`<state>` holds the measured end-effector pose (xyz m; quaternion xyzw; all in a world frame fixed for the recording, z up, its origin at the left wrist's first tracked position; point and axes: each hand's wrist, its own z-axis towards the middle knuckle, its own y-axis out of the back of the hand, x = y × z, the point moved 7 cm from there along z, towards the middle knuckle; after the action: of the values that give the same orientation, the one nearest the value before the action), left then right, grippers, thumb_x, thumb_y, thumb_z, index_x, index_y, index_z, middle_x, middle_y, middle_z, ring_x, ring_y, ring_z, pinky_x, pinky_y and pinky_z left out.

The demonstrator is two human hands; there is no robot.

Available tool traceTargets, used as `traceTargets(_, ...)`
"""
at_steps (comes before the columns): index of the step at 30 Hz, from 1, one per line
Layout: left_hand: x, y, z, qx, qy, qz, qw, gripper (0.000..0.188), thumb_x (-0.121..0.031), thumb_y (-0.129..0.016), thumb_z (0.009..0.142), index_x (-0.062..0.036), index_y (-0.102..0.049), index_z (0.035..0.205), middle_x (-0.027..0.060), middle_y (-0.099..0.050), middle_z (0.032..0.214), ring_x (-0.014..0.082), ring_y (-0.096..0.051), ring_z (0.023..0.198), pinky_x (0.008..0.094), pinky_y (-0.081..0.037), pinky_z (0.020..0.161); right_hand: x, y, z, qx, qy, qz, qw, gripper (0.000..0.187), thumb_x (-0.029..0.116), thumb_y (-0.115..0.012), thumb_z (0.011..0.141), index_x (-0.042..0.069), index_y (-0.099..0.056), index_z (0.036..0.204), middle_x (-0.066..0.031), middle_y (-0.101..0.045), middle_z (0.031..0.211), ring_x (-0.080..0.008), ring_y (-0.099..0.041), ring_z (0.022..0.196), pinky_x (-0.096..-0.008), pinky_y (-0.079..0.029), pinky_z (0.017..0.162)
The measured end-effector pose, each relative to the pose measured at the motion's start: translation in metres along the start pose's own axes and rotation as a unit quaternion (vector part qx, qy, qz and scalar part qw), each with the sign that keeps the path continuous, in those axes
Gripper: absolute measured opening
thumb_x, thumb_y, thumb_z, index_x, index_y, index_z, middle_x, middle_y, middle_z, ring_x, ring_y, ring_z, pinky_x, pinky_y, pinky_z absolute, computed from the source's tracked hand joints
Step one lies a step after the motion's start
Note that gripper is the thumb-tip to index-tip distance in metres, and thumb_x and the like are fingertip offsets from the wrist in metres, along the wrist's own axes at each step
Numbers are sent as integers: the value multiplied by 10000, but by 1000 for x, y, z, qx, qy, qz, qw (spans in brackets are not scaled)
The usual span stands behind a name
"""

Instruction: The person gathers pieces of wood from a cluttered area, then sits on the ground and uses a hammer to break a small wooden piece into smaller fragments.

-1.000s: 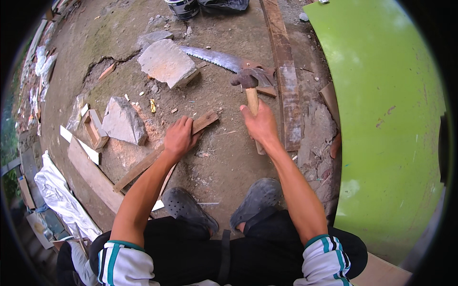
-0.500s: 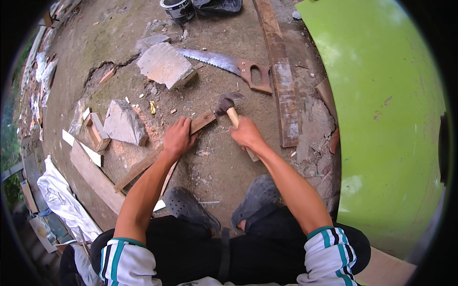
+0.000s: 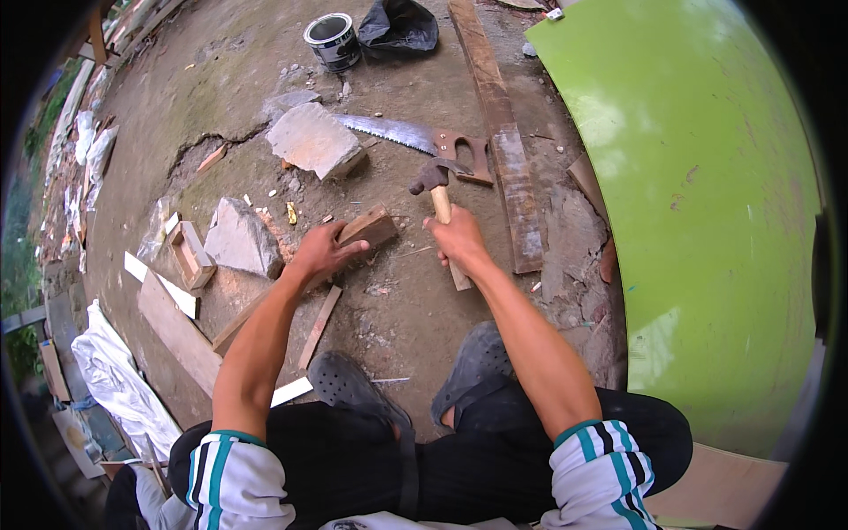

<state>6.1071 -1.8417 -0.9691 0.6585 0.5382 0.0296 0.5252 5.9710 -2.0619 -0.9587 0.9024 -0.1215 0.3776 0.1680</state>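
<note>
Wood strip (image 3: 371,227) lies low over the ground (image 3: 415,305) under my L hand (image 3: 320,250), which grips it near the far end, thumb on near side; long axis runs diag., near-L to far-R, and I can't tell if that end is slightly raised. R hand (image 3: 458,238) is wrapped round the handle of the hammer (image 3: 442,203), head up, beyond & to R of strip's end, w/ a gap btwn. L hand is nearer, in contact; R hand clear of strip.
</note>
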Motion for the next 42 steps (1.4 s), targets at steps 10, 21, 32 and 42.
traceTargets(10, -6, -10, -6, -148, -75, 106, 980, 557, -568, -665, 856, -20, -600, 934, 151, -614, 872, 358, -632, 829, 458, -503, 693, -21, -12, 12, -50, 99, -69, 991, 276, 236, -658, 911, -11, -543, 955, -70, -546, 590, -178, -554, 411, -361, -432, 386)
traceTargets(21, -8, -38, -6, -134, -51, 214, 966, 511, -517, -632, 886, -30, -545, 1015, 130, -580, 980, 322, -620, 932, 419, -494, 778, -5, -10, -1, -98, 119, -115, 981, 361, 273, -657, 887, -35, -612, 1070, -276, -676, 952, -466, -655, 897, -505, -511, 778)
traceTargets(32, -8, -40, -3, -133, -65, 211, 966, 513, -496, -653, 883, -14, -530, 1010, 143, -563, 961, 340, -616, 926, 426, -501, 756, -16, -10, 17, -75, 94, -161, 980, 320, 240, -666, 885, -37, -597, 1030, -239, -667, 856, -425, -661, 804, -498, -503, 720)
traceTargets(42, -8, -40, -4, -116, -51, 212, 969, 497, -497, -611, 912, -17, -529, 1013, 152, -568, 977, 346, -607, 932, 427, -480, 785, -15, -7, 10, -113, 112, -97, 982, 306, 229, -657, 890, -22, -574, 1045, -240, -655, 849, -395, -667, 817, -496, -514, 727)
